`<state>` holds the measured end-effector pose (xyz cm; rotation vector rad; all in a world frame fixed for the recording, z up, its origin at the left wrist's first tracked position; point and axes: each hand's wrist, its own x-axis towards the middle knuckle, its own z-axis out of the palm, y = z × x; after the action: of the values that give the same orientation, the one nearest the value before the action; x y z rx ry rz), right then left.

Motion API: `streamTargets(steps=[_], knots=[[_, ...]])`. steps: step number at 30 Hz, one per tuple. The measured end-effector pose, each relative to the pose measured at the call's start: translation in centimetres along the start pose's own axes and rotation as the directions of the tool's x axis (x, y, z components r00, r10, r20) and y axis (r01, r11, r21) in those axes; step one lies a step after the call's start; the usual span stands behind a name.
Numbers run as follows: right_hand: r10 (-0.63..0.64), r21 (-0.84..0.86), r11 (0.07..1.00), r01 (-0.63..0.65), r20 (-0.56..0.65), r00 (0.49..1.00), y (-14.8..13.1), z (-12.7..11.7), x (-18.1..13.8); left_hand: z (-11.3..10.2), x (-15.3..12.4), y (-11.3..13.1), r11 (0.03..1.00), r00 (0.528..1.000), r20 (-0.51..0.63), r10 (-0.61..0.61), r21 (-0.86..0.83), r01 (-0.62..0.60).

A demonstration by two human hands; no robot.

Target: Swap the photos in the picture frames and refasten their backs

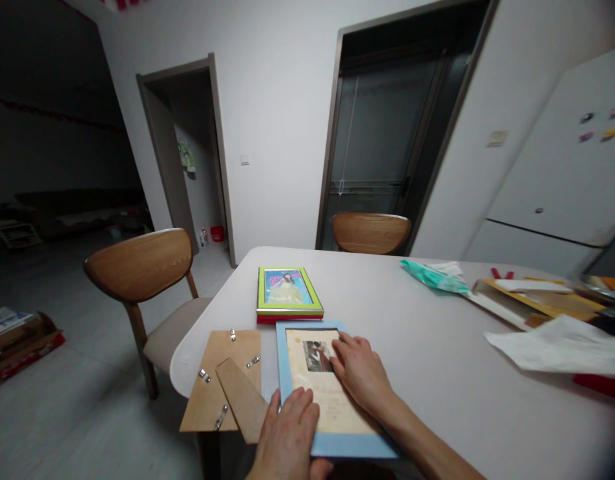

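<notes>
A light-blue picture frame (283,360) lies near the table's front edge with a yellowed sheet (332,400) in it. A small dark picture (315,357) is on the sheet. My left hand (290,430) rests over the frame's lower left part, fingers stretched out and thumb apart by the bottom rail. Across the sheet's right side lies my right hand (362,373), open, its fingertips near the small picture and the upper right inner edge. Left of the frame is a brown backing board (202,400) with metal clips and a stand leg (242,400), partly behind my left hand.
Beyond the blue frame, a green picture frame (316,299) sits on a red one (267,319). On the right of the white table (412,320) are a teal packet (432,277), crumpled white paper (552,347) and a yellow envelope (552,300). Wooden chairs (142,263) stand around.
</notes>
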<state>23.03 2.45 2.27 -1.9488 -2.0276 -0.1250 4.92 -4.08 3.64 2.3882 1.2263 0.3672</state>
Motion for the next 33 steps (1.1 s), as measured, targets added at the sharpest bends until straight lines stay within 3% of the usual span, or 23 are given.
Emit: streamTargets(steps=[5, 8, 11, 14, 18, 21, 25, 28, 33], knots=[[-0.015, 0.087, 0.996, 0.013, 0.026, 1.000, -0.4, -0.8, 0.1, -1.9, -2.7, -2.0, 0.997, 0.998, -0.055, -0.001, 0.074, 0.006], [-0.101, 0.214, 0.972, 0.092, 0.028, 0.995, -2.3, -1.3, -0.6, -3.2, -5.2, -5.5, 0.970, 0.977, -0.158, -0.143, 0.175, 0.170], [-0.247, 0.302, 0.928, 0.216, 0.066, 0.967, -5.9, -1.5, -1.7, -3.3, -7.0, -9.5, 0.899, 0.910, -0.313, -0.272, 0.256, 0.356], [-0.367, 0.368, 0.876, 0.312, 0.089, 0.926, -10.0, -1.3, -3.0, -2.3, -7.4, -12.4, 0.892, 0.876, -0.442, -0.192, 0.294, 0.343], [-0.398, 0.345, 0.876, 0.338, 0.121, 0.909, -13.6, -0.5, -3.7, -1.2, -6.9, -13.8, 0.909, 0.837, -0.543, -0.074, 0.308, 0.280], [-0.359, 0.439, 0.849, 0.293, 0.073, 0.930, -13.9, -0.6, -3.7, -1.4, -6.6, -13.3, 0.924, 0.809, -0.588, -0.013, 0.302, 0.234], [-0.335, 0.591, 0.758, 0.276, -0.009, 0.942, -11.2, -2.5, -4.1, -2.2, -6.2, -10.3, 0.946, 0.788, -0.609, 0.084, 0.297, 0.129], [-0.319, 0.607, 0.756, 0.246, 0.014, 0.948, -7.7, -4.0, -4.7, -2.0, -5.2, -7.0, 0.965, 0.841, -0.533, 0.097, 0.258, 0.052], [-0.232, 0.522, 0.841, 0.144, 0.106, 0.967, -1.7, -4.7, -5.7, -0.9, -1.9, -2.4, 0.987, 0.928, -0.360, 0.091, 0.157, -0.035]])
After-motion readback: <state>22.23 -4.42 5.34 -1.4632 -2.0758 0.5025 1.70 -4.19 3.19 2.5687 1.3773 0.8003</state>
